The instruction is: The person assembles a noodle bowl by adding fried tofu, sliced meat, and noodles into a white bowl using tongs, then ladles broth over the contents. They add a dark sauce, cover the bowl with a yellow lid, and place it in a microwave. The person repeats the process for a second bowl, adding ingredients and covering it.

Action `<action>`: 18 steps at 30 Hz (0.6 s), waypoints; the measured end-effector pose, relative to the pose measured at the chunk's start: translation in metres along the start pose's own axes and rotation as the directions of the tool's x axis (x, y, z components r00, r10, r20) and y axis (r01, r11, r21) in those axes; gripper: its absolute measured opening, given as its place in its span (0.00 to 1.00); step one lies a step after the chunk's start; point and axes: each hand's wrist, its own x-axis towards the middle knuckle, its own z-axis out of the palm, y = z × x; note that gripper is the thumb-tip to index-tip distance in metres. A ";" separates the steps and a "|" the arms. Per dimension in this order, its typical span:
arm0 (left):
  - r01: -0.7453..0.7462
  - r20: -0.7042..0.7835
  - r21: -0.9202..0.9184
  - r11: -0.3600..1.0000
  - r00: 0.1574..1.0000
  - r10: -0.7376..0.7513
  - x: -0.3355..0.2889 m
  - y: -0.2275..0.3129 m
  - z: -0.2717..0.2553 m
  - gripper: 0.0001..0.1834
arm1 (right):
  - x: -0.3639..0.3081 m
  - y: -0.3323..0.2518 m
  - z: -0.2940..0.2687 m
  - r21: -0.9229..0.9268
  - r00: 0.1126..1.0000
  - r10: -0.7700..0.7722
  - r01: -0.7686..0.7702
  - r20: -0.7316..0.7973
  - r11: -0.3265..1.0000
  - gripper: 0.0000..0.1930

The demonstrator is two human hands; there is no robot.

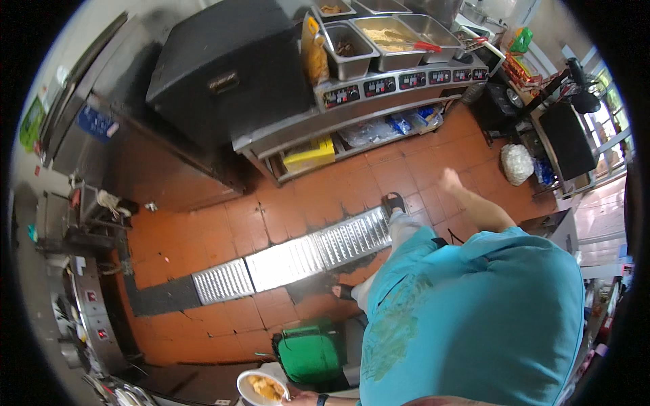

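At the lower edge my left hand, with a dark band at its wrist, grips the rim of a white bowl. Yellow-brown pieces of food lie in the bowl; their kind is unclear. My right hand hangs free over the tiled floor, away from the counter. It seems to hold nothing, with its fingers loosely apart, though they are small in view. My turquoise shirt fills the lower right, and my feet in dark sandals are by the metal floor grate.
A steel counter carries metal food pans, one with red-handled tongs. Beside it stands a large black box. A green-lidded bin is close to the bowl. Cooking equipment lines the left; a white sack stands right.
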 end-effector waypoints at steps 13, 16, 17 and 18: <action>0.572 0.781 -0.243 0.784 0.594 -0.191 -0.444 0.034 0.429 0.40 | 0.435 -0.051 -0.304 0.055 0.932 -0.236 0.261 -0.275 0.964 0.38; 0.597 0.847 -0.061 0.800 0.454 -0.275 -0.532 0.039 0.491 0.39 | 0.456 -0.063 -0.322 -0.090 0.935 -0.350 0.344 -0.058 0.935 0.32; 0.647 0.835 -0.007 0.763 0.423 -0.351 -0.554 0.042 0.515 0.39 | 0.461 -0.069 -0.325 -0.149 0.940 -0.341 0.340 0.017 0.929 0.30; 0.628 0.876 0.013 0.778 0.368 -0.311 -0.580 0.041 0.533 0.36 | 0.464 -0.076 -0.327 -0.201 0.933 -0.359 0.358 0.036 0.912 0.30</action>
